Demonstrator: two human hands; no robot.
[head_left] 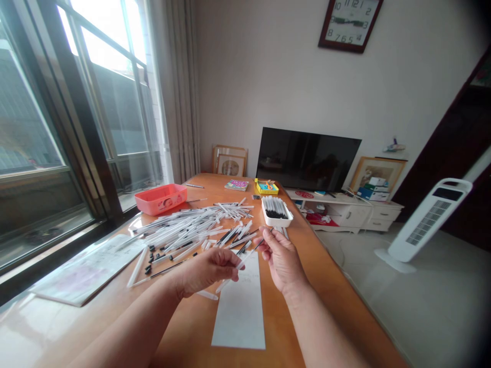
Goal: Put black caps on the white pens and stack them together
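Right over the middle of the wooden surface [318,276], both hands meet on a single pen [246,259]. Its long axis runs on a diagonal, from low and near on the person's left to higher and farther on the right, so the thin dark end points away toward the white tray [276,221]. The left hand [209,270] has its fingers curled together around the white barrel's lower part. The right hand [282,259] has thumb and forefinger pinched shut on the slim dark stretch at the upper end. The pen is held in the air just above a long white paper strip [240,312] that lies flat on the surface.

Much of the barrel is covered by the left fingers, with only a short pale end poking out below them. Whether the dark piece is seated in the barrel or only touching it cannot be made out.

Beyond the hands lies a loose pile of white barrels [184,230] mixed with dark parts, spread in many directions. The tray holds a row of dark-tipped pieces, too small to tell apart. A pink basin [161,198] stands farther left, near the window. Both forearms are cut off by the lower edge of the view.
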